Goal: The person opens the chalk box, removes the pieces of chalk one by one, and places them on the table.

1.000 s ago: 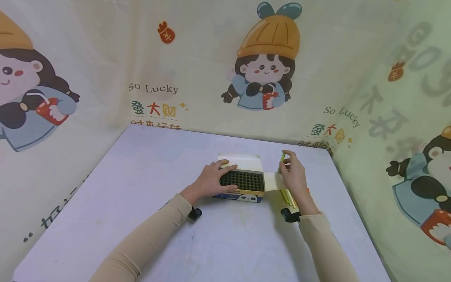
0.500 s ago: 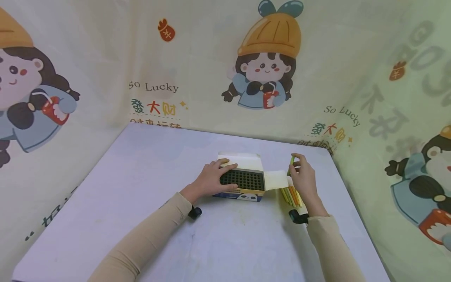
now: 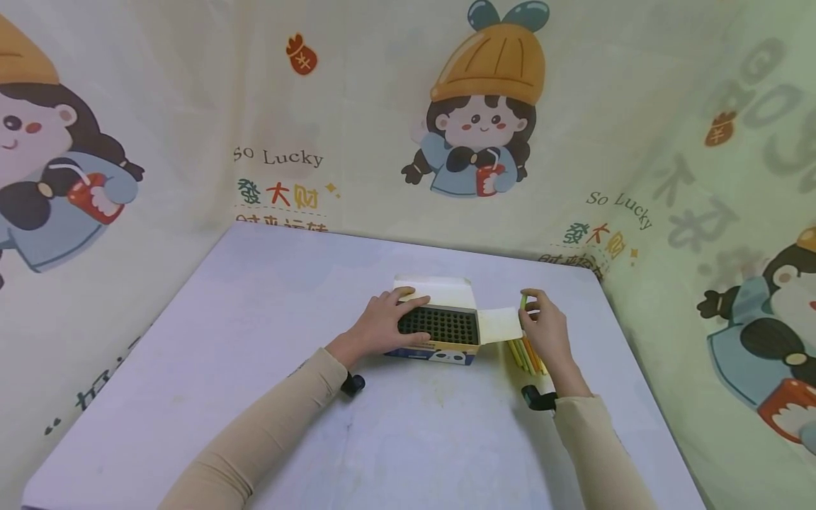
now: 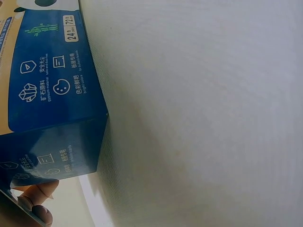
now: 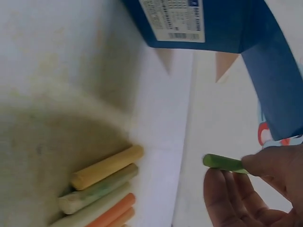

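In the head view, my left hand [image 3: 381,322] grips the left end of an open chalk box [image 3: 452,354], thumb over the front edge and fingers toward the back. A dark insert [image 3: 446,326] full of round holes fills the box. My right hand [image 3: 547,327] is raised just right of the box's side flap [image 3: 500,326] and pinches a green chalk stick [image 5: 225,163] between thumb and fingers. Below that hand, several yellow, green, white and orange chalk sticks [image 5: 106,166] lie side by side on the table. The left hand itself is out of the left wrist view.
The box's white lid flap [image 3: 436,289] stands open at the back. A white table [image 3: 408,439] carries everything, its far edge meeting a cartoon-printed cloth [image 3: 382,127]. A dark wrist device [image 3: 538,398] hangs under the right wrist, another [image 3: 353,385] under the left.
My right hand has moved right, away from the box flap, with the green chalk stick, then dipped slightly. This uncovered more of the loose chalk. The left hand and box have stayed put.
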The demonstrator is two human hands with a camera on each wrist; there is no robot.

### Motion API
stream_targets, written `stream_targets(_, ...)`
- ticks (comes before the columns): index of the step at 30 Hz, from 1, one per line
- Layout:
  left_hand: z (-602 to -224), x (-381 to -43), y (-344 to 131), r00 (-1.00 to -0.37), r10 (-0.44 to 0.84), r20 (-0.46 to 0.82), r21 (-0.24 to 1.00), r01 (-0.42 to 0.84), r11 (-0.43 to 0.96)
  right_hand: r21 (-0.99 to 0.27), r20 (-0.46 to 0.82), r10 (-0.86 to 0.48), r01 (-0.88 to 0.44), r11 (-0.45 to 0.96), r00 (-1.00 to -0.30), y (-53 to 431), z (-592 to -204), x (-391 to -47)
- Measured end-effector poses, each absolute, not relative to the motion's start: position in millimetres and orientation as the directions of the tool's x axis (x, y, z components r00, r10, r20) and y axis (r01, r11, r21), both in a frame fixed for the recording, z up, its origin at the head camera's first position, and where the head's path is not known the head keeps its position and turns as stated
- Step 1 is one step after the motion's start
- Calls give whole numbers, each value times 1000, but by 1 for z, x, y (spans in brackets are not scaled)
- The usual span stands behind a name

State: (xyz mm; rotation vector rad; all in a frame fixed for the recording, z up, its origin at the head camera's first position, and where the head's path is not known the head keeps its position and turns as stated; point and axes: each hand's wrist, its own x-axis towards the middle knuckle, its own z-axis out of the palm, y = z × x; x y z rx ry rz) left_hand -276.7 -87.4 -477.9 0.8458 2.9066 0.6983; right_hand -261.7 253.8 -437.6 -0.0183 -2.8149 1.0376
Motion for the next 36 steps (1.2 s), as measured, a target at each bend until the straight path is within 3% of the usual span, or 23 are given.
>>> stream_targets(8,-477,-276,-87,-851,518,84,434,499,750,-621,-34,27,42,783,-999,255,-459,-257)
stream_targets(14,-476,-275,-87,-855,514,70,431,491,757,-553,-39,-6,16,833,-999,255,-470,-256)
stream_targets(36,-476,-277,-85,-856,514,56,411,489,769,-514,-128,-77,-1,858,-989,263,-474,-252)
